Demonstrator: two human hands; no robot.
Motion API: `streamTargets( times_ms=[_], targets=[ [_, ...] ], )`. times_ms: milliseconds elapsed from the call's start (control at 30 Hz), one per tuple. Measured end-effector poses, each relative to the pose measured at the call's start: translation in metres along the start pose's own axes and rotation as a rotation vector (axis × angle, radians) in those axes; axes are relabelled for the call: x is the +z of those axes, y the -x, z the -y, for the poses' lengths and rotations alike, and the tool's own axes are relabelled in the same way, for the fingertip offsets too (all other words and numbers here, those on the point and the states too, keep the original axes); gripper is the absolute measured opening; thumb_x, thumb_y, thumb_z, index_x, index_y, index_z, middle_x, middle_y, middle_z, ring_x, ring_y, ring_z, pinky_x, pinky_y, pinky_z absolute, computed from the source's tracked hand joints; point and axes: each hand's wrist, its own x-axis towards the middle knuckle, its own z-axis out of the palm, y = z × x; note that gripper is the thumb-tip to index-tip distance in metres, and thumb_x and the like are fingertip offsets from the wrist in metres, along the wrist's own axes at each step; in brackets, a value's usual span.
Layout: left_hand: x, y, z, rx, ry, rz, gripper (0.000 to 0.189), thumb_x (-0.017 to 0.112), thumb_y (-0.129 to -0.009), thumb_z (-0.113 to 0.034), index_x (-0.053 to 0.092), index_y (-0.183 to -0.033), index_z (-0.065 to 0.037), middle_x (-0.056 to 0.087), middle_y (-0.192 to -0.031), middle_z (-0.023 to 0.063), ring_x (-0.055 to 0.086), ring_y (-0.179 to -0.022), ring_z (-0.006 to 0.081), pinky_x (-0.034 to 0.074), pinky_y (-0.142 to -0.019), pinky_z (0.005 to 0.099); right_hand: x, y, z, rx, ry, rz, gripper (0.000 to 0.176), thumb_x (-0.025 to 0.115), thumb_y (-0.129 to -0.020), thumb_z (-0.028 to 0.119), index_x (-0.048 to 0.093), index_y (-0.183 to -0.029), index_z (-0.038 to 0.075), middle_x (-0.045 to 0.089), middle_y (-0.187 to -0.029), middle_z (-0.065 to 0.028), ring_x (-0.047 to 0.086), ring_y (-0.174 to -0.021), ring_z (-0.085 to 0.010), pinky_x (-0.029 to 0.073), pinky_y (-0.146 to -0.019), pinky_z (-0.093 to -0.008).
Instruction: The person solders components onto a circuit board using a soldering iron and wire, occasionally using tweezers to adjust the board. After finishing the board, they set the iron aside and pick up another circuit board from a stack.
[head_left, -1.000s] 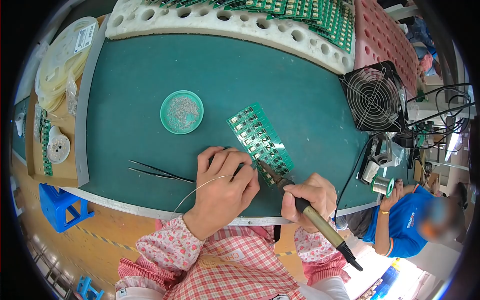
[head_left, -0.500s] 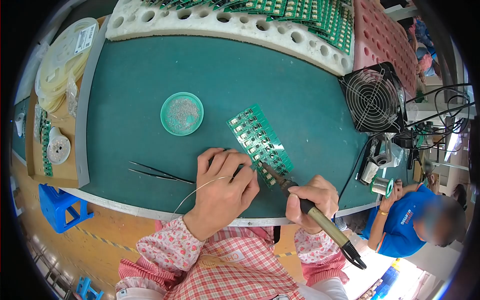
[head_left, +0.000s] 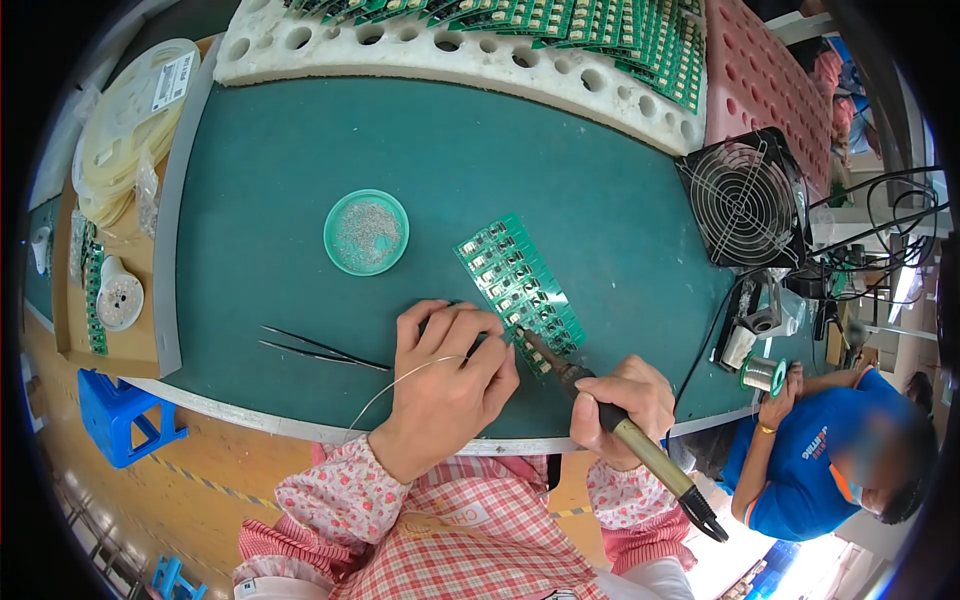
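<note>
1. The right hand (head_left: 628,408) is closing around a soldering iron (head_left: 648,450), whose tip is pointing down at the circuit board's lower part.
2. The left hand (head_left: 445,385) is curling its fingers narrowly and holding a thin wire (head_left: 385,392), which is running over its back and in between the fingers; exactly how the fingertips are gripping is hidden.
3. The circuit board (head_left: 520,290) is lying aslant on the green tabletop (head_left: 270,140), just beyond both hands, with the left fingertips reaching its near edge.
4. Black tweezers (head_left: 325,348) are lying left of the left hand, their far end meeting its outline; whether they are touching, I cannot tell.
5. A round green dish (head_left: 328,243) is holding small silvery pieces, left of the board.
6. A black fan (head_left: 745,200) is standing to the right.
7. Farther right, a co-worker's hand (head_left: 780,402) is touching a wire spool (head_left: 765,375).
8. At the back, white foam (head_left: 330,60) is supporting many green boards (head_left: 650,40).
</note>
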Motion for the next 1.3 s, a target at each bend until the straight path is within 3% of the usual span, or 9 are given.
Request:
streamTargets(
  times_ms=[67,133,267,467,767,867,1200,1267,1300],
  targets=[
    [-0.001,0.0,-0.001,0.002,-0.001,0.002,0.018,0.073,-0.072,-0.005,0.056,-0.068,-0.006,0.064,-0.092,0.0046,0.063,-0.093,0.0259,0.043,-0.092,0.0448,-0.004,0.001,0.0,0.014,-0.009,0.008,0.017,0.071,-0.086,0.013,0.058,-0.087,0.001,0.057,-0.058,-0.004,0.048,-0.044,-0.016,0.037,-0.044,-0.0297],
    [-0.003,0.0,-0.001,-0.003,-0.006,0.007,0.017,0.073,-0.073,-0.005,0.056,-0.069,-0.006,0.064,-0.093,0.0048,0.063,-0.093,0.0261,0.043,-0.092,0.0445,-0.008,0.004,-0.002,0.065,-0.071,-0.056,0.021,0.077,-0.074,0.003,0.063,-0.089,0.002,0.06,-0.06,-0.0035,0.051,-0.045,-0.0167,0.039,-0.043,-0.0287],
    [-0.006,-0.003,-0.001,-0.015,-0.026,-0.004,0.017,0.073,-0.073,-0.005,0.056,-0.07,-0.005,0.064,-0.096,0.0053,0.062,-0.092,0.0269,0.043,-0.092,0.0443,-0.007,0.006,-0.003,0.119,-0.103,-0.158,0.019,0.076,-0.077,0.003,0.062,-0.09,0.0,0.062,-0.063,-0.005,0.052,-0.046,-0.0165,0.039,-0.044,-0.0284],
    [-0.001,-0.004,0.003,-0.014,-0.058,-0.012,0.017,0.073,-0.073,-0.004,0.056,-0.071,-0.005,0.064,-0.1,0.0057,0.061,-0.094,0.0282,0.041,-0.092,0.0442,-0.003,-0.004,-0.003,0.119,-0.111,-0.071,0.02,0.076,-0.075,-0.003,0.063,-0.091,0.0,0.07,-0.073,-0.0087,0.054,-0.049,-0.017,0.041,-0.047,-0.0282],
    [-0.001,-0.005,0.003,-0.023,-0.058,-0.026,0.017,0.074,-0.072,-0.004,0.057,-0.072,-0.004,0.064,-0.1,0.0056,0.061,-0.095,0.0278,0.042,-0.091,0.0439,0.002,-0.017,-0.004,0.104,-0.094,-0.008,0.019,0.077,-0.073,-0.003,0.066,-0.088,0.001,0.069,-0.072,-0.0066,0.056,-0.05,-0.0167,0.042,-0.046,-0.0279],
    [0.0,-0.005,0.003,-0.029,-0.059,-0.03,0.016,0.074,-0.072,-0.004,0.058,-0.072,-0.005,0.064,-0.099,0.0056,0.061,-0.096,0.0278,0.042,-0.09,0.0437,0.003,-0.023,0.001,0.136,-0.049,0.029,0.012,0.072,-0.084,0.009,0.062,-0.086,0.004,0.066,-0.068,-0.007,0.055,-0.051,-0.0168,0.042,-0.05,-0.0294],
    [0.0,-0.005,0.004,-0.035,-0.049,-0.031,0.016,0.075,-0.071,-0.004,0.058,-0.073,-0.005,0.064,-0.098,0.0057,0.062,-0.096,0.0281,0.042,-0.091,0.0436,0.006,-0.024,-0.002,0.126,-0.046,0.059,0.013,0.072,-0.085,0.011,0.061,-0.086,0.004,0.066,-0.066,-0.0072,0.055,-0.05,-0.0161,0.042,-0.049,-0.0286],
    [0.0,-0.005,0.004,-0.034,-0.047,-0.029,0.016,0.075,-0.071,-0.004,0.059,-0.073,-0.005,0.064,-0.098,0.0057,0.062,-0.096,0.028,0.042,-0.091,0.0437,0.007,-0.024,-0.004,0.095,-0.083,0.029,0.019,0.078,-0.072,-0.001,0.065,-0.086,0.002,0.068,-0.071,-0.0054,0.054,-0.049,-0.0167,0.041,-0.045,-0.0278],
    [0.0,-0.005,0.004,-0.035,-0.048,-0.025,0.016,0.075,-0.071,-0.005,0.059,-0.073,-0.005,0.064,-0.098,0.0057,0.061,-0.097,0.028,0.042,-0.091,0.0437,0.007,-0.024,-0.005,0.095,-0.083,0.03,0.019,0.078,-0.072,-0.001,0.065,-0.086,0.002,0.068,-0.071,-0.0054,0.054,-0.049,-0.0167,0.041,-0.045,-0.0278]
  ],
)
